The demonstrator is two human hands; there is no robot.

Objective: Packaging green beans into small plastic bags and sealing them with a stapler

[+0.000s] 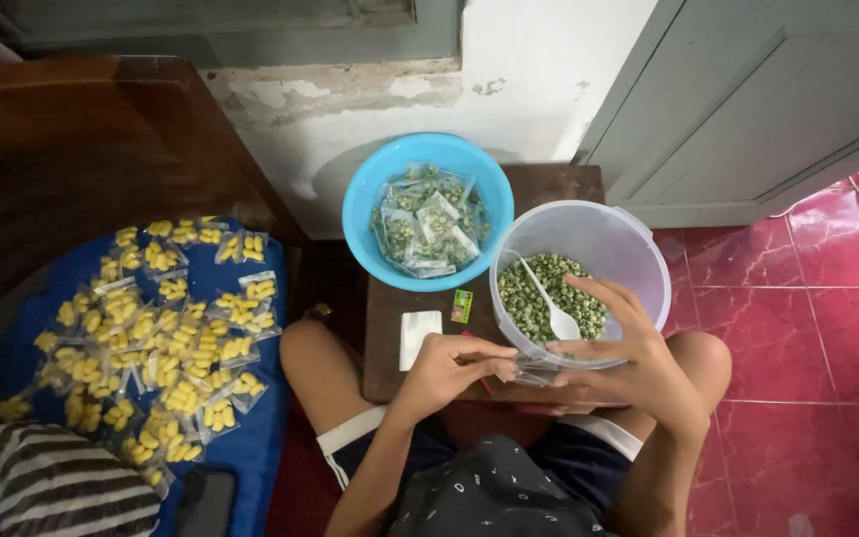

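My left hand [446, 364] and my right hand [620, 348] meet in front of a clear plastic tub [638, 261] of green coated peas [531, 295]. Both pinch a small clear plastic bag [532, 372] between them at the tub's near rim. A white plastic spoon [553, 308] lies in the peas. Behind it, a blue bowl [370, 199] holds several filled small bags of peas [428, 224].
The tub and bowl stand on a low dark wooden stool [390, 338], beside a white stack of bags [418, 333] and a small green packet [461, 305]. Left, a blue cloth [251, 447] carries many bags of yellow snacks [166, 338]. Red tiled floor [797, 348] lies right.
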